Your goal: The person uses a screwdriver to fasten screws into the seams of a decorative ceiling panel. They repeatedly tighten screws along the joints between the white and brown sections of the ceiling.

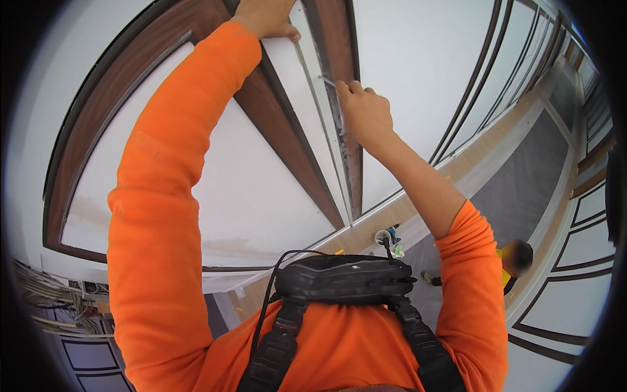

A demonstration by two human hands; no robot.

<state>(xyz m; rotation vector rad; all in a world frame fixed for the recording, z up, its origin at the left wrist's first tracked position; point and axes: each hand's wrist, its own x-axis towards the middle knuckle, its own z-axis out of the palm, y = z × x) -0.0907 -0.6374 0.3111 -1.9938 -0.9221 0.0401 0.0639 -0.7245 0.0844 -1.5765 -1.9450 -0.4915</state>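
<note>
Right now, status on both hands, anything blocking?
Left hand against white strip, partly out of frame. Right hand holding thin grey tool. Nothing seen blocking either; white container on floor.

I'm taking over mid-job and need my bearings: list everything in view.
Trim boards: several, brown, upper left to centre
Narrow strip: one, white, between trim boards
Thin tool: one, greyish, strip's right side
Bucket: one, whitish, floor
Power drill: one, blue and black, by bucket
Cables: many, pale, lower left
Wall mouldings: several, dark, right
Floor: one, grey, right
Co-worker: one, yellow top, lower right
Chest bag: one, black, wearer's chest
Sleeves: two, orange, both arms
Left hand: one, bare, strip's top
Right hand: one, bare, holding tool
</note>
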